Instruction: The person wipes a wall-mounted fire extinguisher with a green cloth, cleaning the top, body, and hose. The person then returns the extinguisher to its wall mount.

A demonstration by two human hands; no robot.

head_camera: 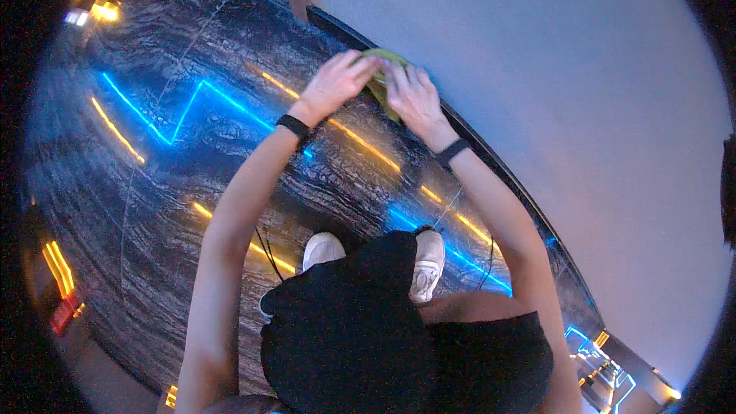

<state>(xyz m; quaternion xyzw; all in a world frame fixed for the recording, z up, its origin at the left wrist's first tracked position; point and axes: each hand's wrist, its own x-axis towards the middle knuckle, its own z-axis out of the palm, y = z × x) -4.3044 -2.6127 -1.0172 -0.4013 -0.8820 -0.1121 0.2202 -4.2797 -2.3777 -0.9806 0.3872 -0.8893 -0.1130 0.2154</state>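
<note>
A yellow-green cloth [380, 95] is bunched between my two hands, in front of the dark baseboard at the foot of the wall. My left hand [340, 81] grips its left side with bent fingers. Close beside it, my right hand [413, 91] has its fingers over the right side of the cloth. The fingers are slightly blurred and cover much of the cloth, so I cannot tell whether it touches the baseboard. A black band [294, 126] circles my left wrist, and another black band [452, 153] is on the right one.
A pale wall [517, 98] rises along the right, edged by a dark baseboard [506, 167]. The dark marbled floor [172, 195] is glossy, with blue and yellow light reflections. My white shoes [428, 267] stand below. A mirror-like surface [601, 376] shows lights at lower right.
</note>
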